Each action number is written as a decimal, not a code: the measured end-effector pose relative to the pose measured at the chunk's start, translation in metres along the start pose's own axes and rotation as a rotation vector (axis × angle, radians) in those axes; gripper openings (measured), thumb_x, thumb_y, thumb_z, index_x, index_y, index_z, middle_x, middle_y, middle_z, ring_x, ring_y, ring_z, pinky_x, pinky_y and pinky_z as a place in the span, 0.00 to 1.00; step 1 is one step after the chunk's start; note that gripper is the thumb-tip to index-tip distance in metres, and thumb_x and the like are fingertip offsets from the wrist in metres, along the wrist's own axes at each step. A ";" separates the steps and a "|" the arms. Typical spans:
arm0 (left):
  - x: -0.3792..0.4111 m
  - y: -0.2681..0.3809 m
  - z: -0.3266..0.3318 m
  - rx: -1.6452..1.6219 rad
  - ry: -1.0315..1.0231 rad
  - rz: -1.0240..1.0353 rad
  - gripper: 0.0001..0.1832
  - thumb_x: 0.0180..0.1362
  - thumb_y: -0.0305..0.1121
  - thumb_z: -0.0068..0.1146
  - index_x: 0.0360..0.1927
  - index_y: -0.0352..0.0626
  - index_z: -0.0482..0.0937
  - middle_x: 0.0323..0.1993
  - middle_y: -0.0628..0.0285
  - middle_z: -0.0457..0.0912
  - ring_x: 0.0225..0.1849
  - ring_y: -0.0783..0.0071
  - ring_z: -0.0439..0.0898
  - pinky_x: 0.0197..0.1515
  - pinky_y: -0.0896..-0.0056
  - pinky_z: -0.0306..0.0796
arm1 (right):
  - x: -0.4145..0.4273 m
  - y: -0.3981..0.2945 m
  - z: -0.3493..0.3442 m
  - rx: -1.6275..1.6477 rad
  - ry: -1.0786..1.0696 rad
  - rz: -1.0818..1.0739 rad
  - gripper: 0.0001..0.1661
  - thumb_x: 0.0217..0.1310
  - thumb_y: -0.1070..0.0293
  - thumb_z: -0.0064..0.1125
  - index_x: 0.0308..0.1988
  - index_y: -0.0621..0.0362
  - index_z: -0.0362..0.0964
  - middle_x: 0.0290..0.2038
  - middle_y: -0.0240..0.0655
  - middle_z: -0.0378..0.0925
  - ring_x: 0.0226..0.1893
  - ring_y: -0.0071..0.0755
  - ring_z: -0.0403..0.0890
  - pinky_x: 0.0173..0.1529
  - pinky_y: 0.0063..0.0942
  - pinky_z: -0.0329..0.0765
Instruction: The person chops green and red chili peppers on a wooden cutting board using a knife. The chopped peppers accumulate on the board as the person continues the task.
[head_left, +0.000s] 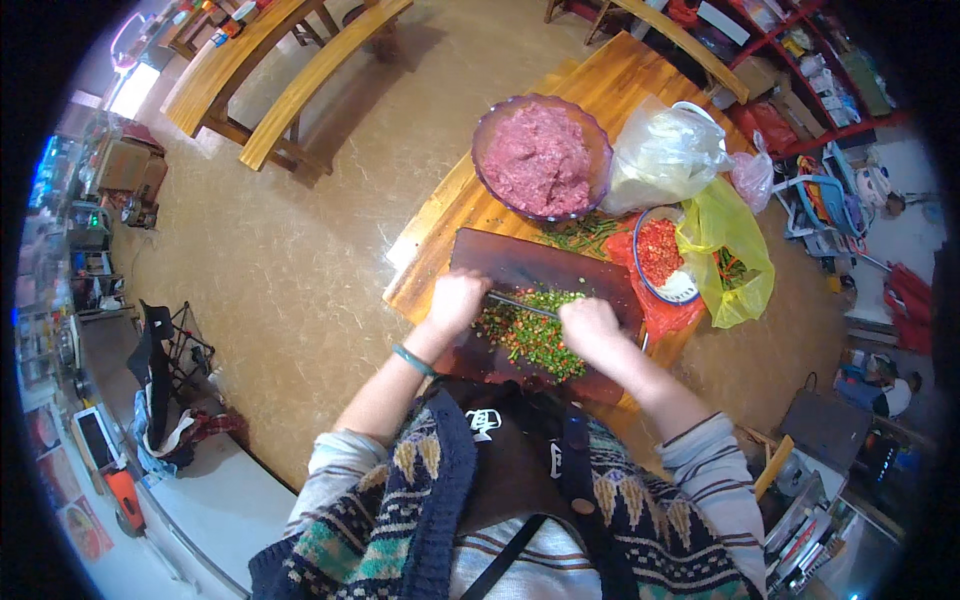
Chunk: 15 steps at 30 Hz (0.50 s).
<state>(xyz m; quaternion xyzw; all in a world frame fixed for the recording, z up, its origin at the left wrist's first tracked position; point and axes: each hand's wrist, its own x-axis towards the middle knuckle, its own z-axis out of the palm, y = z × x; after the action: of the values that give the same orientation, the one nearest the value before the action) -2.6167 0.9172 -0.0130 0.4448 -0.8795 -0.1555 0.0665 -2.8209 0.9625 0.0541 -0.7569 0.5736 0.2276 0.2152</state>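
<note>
My left hand (459, 304) and my right hand (592, 328) grip opposite ends of a long chopping knife (523, 305), seen nearly along its spine. Under and around the blade, finely chopped green and red chillies (546, 352) are spread over a dark brown cutting board (510, 251). The fingers hide the knife's ends, so its handle shape is unclear. Beyond the board stands a scalloped purple translucent bowl (604, 161) heaped with pink minced meat (536, 157). To its right, a white bowl with a blue rim (679, 289) holds chopped red chillies (658, 251).
The board lies on a wooden table (435, 232). Green stalks or chillies (581, 236), a red plastic bag (664, 319), a yellow bag (724, 232) with chillies inside and a clear bag (664, 157) crowd its right side. A wooden bench (322, 82) stands far left; red shelves (784, 56) stand far right.
</note>
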 end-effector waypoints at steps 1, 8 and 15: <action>0.010 -0.006 -0.001 0.018 -0.022 0.073 0.05 0.35 0.29 0.50 0.21 0.47 0.74 0.22 0.64 0.73 0.30 0.67 0.74 0.33 0.67 0.66 | -0.005 -0.011 -0.001 0.081 -0.039 0.048 0.07 0.41 0.73 0.49 0.25 0.61 0.73 0.27 0.44 0.75 0.29 0.40 0.78 0.34 0.35 0.75; 0.027 -0.003 0.007 0.104 -0.044 0.412 0.03 0.40 0.31 0.47 0.20 0.52 0.73 0.21 0.71 0.71 0.34 0.75 0.70 0.38 0.69 0.60 | -0.009 -0.027 0.072 0.453 0.091 0.224 0.09 0.44 0.71 0.49 0.24 0.67 0.71 0.22 0.52 0.73 0.27 0.52 0.76 0.34 0.41 0.73; 0.051 -0.013 0.006 0.083 -0.081 0.488 0.04 0.40 0.32 0.50 0.22 0.54 0.75 0.23 0.71 0.72 0.35 0.75 0.70 0.39 0.66 0.59 | -0.004 -0.028 0.067 0.587 0.073 0.242 0.09 0.43 0.72 0.49 0.23 0.68 0.71 0.22 0.54 0.72 0.27 0.53 0.75 0.34 0.41 0.73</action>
<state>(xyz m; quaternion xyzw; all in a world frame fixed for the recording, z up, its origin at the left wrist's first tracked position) -2.6385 0.8705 -0.0236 0.2152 -0.9684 -0.1163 0.0485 -2.8016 1.0117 0.0042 -0.5965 0.7080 0.0490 0.3748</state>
